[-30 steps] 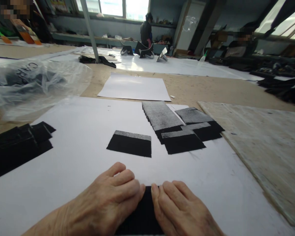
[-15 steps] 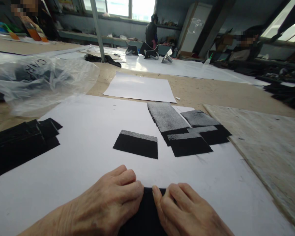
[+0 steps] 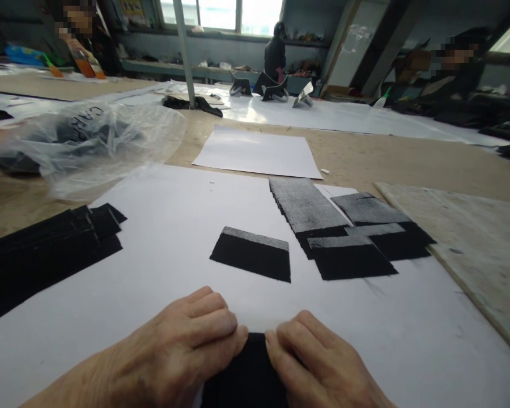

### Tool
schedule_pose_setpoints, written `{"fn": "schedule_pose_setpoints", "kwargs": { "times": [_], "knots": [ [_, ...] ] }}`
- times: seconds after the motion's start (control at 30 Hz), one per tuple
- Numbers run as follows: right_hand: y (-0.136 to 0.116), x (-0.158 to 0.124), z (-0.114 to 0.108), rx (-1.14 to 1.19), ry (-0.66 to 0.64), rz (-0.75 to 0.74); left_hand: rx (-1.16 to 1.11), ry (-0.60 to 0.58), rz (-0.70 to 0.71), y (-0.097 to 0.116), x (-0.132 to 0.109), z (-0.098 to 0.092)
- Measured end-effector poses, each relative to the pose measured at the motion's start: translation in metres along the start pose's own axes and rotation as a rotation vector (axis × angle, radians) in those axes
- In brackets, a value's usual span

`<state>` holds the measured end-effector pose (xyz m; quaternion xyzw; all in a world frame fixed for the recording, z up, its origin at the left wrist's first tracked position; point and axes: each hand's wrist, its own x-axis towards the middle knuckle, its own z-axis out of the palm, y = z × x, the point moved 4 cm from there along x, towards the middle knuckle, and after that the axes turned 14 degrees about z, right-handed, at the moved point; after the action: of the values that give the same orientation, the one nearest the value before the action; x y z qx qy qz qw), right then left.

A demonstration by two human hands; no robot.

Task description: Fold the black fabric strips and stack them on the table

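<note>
A piece of black fabric [image 3: 249, 377] lies on the white sheet [image 3: 161, 226] close in front of me, its far edge straight and smooth. My left hand [image 3: 187, 340] pinches that edge from the left, fingers curled and thumb on top. From the right, my right hand [image 3: 318, 357] grips the same edge, its thumb near the corner. The fabric's near part runs out of view. Beyond my hands rests a single black fabric piece [image 3: 250, 258] with a grey strip along its far edge. Farther right, several similar black and grey pieces [image 3: 352, 258] overlap.
Long black strips [image 3: 38, 243] are stacked at left. Behind them sits a clear plastic bag [image 3: 153, 130] with dark contents. A pale board [image 3: 463, 243] borders the sheet at right. A white paper [image 3: 259, 150] lies farther back. Other people are around the far tables.
The view has turned a little left, so the surroundings sit farther right. Both thumbs now lie nearer each other along the fabric's far edge, still gripping it.
</note>
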<state>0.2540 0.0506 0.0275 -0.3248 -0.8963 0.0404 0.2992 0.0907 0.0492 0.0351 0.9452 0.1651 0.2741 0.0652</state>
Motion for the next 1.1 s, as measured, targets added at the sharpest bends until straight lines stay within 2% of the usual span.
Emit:
{"fn": "schedule_pose_setpoints", "kwargs": {
  "times": [0.13,0.3,0.47,0.57,0.83,0.97,1.1],
  "knots": [
    [0.003,0.000,0.004,-0.004,-0.025,0.001,-0.024,-0.005,0.016,-0.002,-0.002,-0.001],
    [0.002,0.005,0.006,0.012,0.070,0.033,0.005,-0.032,-0.008,0.003,0.004,0.000],
    [-0.015,0.025,0.009,-0.096,0.113,-0.021,-0.049,-0.052,-0.030,0.005,0.003,0.007],
    [-0.021,0.030,0.011,-0.033,0.176,-0.059,-0.073,0.005,-0.037,0.002,-0.001,0.005],
    [-0.009,0.023,0.018,0.076,-0.016,-0.022,-0.145,0.120,-0.037,-0.007,-0.016,-0.008],
    [-0.007,0.024,0.020,0.109,-0.076,-0.003,-0.082,0.082,-0.039,-0.004,-0.014,-0.007],
    [-0.003,0.020,0.031,0.093,-0.086,0.093,0.001,0.052,-0.042,0.002,-0.011,-0.006]
  ]
}}
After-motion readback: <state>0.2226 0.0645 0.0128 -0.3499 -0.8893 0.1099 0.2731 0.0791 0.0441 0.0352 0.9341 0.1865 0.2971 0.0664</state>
